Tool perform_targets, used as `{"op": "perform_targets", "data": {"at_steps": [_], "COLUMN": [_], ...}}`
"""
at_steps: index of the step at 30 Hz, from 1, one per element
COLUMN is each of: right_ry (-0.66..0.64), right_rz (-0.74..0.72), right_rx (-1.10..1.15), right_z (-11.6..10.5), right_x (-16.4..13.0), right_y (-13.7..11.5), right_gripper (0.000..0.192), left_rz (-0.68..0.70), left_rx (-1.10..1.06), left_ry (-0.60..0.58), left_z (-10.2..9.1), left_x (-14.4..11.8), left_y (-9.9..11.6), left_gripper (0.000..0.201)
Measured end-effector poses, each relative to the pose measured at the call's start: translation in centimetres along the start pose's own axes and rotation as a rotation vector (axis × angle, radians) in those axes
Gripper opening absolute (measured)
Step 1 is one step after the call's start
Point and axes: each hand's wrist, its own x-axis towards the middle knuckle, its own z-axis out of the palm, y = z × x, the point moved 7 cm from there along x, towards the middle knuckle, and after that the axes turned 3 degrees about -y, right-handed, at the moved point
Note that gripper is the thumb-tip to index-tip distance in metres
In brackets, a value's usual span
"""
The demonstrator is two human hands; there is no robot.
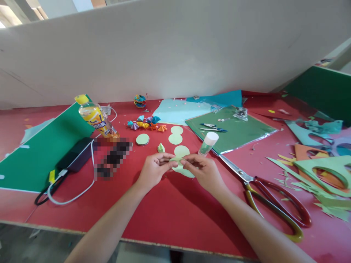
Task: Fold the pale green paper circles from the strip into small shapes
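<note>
Between my two hands is a pale green paper piece (pixel 177 159), pinched from both sides. My left hand (pixel 157 167) has its thumb and fingers closed on the left end, and my right hand (pixel 204 170) grips the right end. Fingers cover much of the piece, so its full shape is hidden. Just beyond and below lie pale green paper circles (pixel 181 151) on the red table. Farther back are two more circles (pixel 175 139), touching. A small folded green paper piece (pixel 161 148) sits by my left fingers. A glue stick (pixel 208 143) with a white cap stands near my right hand.
Large scissors (pixel 263 193) lie right of my right arm, beside paper offcuts (pixel 326 171). A drink bottle (pixel 95 118), a black power bank (pixel 75 154) and a white cable (pixel 93 164) are left. Colourful folded paper pieces (pixel 148 123) and a green sheet (pixel 233 128) lie farther back.
</note>
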Motion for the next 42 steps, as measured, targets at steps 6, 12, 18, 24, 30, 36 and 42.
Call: {"op": "perform_targets", "data": {"at_steps": [6, 12, 18, 24, 30, 36, 42], "right_ry": [-0.095, -0.153, -0.058, -0.043, -0.081, -0.148, -0.162], "right_rz": [-0.109, -0.038, -0.017, -0.076, -0.128, -0.003, 0.055], "right_rx": [-0.2, -0.125, -0.15, -0.163, -0.131, -0.025, -0.028], "right_z": [0.4, 1.1, 0.2, -0.7, -0.3, 0.9, 1.0], "right_x": [-0.1, -0.3, 0.2, 0.5, 0.2, -0.1, 0.0], "right_y": [-0.5, 0.5, 1.7, 1.2, 0.0, 1.0, 1.1], "right_gripper": [0.016, 0.019, 0.021, 0.032, 0.024, 0.03, 0.023], "left_rz": [-0.022, 0.174, 0.035, -0.053, -0.031, 0.023, 0.047], "left_rx": [0.216, 0.45, 0.326, 0.221, 0.156, 0.145, 0.18], "left_ry": [-0.177, -0.117, -0.098, -0.094, -0.145, -0.138, -0.107], "left_z": [0.5, 0.4, 0.5, 0.1, 0.6, 1.0, 0.7], "left_x": [-0.2, -0.5, -0.3, -0.3, -0.1, 0.1, 0.3], "left_y": [-0.6, 0.6, -0.4, -0.7, -0.5, -0.8, -0.5], "left_gripper": [0.028, 0.044, 0.041, 0.039, 0.033, 0.025, 0.025]}}
